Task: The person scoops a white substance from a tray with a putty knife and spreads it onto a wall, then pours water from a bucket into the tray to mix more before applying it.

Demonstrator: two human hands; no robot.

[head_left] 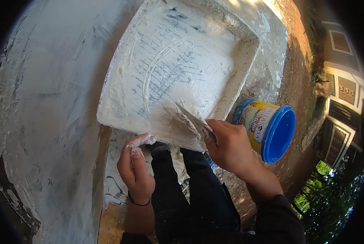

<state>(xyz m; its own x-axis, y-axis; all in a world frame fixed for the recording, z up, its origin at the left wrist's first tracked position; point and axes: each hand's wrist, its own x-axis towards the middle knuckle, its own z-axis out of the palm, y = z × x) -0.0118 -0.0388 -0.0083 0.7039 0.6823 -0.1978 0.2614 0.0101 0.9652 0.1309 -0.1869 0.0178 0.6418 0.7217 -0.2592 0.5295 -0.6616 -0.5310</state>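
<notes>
A rectangular tray [239, 77] coated with wet white plaster [182, 97] lies in front of me, grid lines showing through its floor. My right hand [231, 146] is closed round a putty knife [190, 118], its plaster-smeared blade over the near end of the tray. Just outside the near left rim is my left hand [139, 168], fingers curled and thumb against them. White paste clings to its fingertips; whether anything is pinched there is hidden. A dark band circles that wrist.
A blue-and-yellow plastic bucket [263, 126] lies tipped beside my right hand, its blue mouth toward the right. A large plaster-smeared surface [60, 118] spans the left side. My dark-trousered legs [190, 191] are below the tray. Buildings [345, 85] stand at far right.
</notes>
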